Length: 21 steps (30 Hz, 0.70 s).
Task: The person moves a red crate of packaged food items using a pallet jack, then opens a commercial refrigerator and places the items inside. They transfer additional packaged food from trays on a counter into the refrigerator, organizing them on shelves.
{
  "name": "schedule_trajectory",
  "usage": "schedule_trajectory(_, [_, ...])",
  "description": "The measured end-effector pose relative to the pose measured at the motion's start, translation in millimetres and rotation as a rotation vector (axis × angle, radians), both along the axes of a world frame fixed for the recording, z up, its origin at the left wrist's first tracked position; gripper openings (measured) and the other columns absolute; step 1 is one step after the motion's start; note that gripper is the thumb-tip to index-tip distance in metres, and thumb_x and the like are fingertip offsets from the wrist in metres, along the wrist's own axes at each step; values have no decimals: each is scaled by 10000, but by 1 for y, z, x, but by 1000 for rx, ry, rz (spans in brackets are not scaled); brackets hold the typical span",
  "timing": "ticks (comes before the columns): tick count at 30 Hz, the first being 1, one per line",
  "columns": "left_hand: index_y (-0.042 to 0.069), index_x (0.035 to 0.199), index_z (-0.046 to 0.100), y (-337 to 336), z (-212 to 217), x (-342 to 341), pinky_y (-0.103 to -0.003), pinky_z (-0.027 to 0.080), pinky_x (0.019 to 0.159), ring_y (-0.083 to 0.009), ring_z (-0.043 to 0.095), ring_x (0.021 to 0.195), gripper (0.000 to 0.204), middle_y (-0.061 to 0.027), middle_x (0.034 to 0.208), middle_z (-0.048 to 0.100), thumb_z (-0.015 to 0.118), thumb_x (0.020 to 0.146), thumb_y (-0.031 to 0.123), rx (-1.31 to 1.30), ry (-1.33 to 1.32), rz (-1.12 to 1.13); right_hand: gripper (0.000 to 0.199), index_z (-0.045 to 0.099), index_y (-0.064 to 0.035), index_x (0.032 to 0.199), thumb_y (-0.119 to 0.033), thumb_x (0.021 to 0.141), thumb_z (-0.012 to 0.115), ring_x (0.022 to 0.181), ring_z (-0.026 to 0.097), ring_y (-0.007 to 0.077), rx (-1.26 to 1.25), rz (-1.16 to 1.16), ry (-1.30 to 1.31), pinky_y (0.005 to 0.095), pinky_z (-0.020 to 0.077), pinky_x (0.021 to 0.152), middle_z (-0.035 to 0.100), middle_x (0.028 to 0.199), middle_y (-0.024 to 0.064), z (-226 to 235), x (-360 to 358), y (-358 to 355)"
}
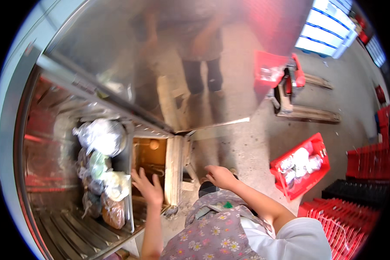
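Note:
My left hand is raised beside the metal tray, fingers spread and holding nothing. Whether its fingertips touch the tray's rim I cannot tell. Several clear plastic bags crowd the tray: a large whitish bag at the far end, a pale green one, a cream one and a brown-orange one. The tray stands inside a steel cabinet. In front of my body, my right hand hangs with loosely bent fingers and nothing visible in it.
The shiny cabinet door swings wide across the far side. A wooden frame is below the tray. To the right, a red crate of bagged things lies on the concrete floor, with stacked red crates and a wooden pallet around it.

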<state>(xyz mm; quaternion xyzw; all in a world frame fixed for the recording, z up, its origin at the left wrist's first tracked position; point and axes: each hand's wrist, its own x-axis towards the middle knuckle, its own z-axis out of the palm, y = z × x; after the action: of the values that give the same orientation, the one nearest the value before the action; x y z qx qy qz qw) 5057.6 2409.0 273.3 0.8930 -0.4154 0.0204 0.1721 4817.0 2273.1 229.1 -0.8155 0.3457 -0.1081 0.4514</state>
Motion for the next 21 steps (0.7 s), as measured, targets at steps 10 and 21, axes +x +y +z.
schedule_trajectory(10, [-21, 1211, 403, -115, -32, -203, -429, 259, 1020, -429, 267, 1244, 478, -283, 1354, 232, 585, 805, 152, -38, 497, -649, 264, 587, -29, 974, -187, 781, 500, 823, 594, 315, 41, -501, 397, 413, 468, 741, 628, 853, 147, -24, -225, -25])
schedule_trajectory(21, [-34, 1129, 465, -206, -65, -227, -430, 290, 995, -430, 301, 1215, 395, -288, 1334, 255, 585, 790, 129, 142, 503, -855, 226, 582, -25, 888, -196, 768, 495, 840, 581, 361, 206, -598, 264, 443, 457, 748, 608, 861, 198, -16, -234, -66])
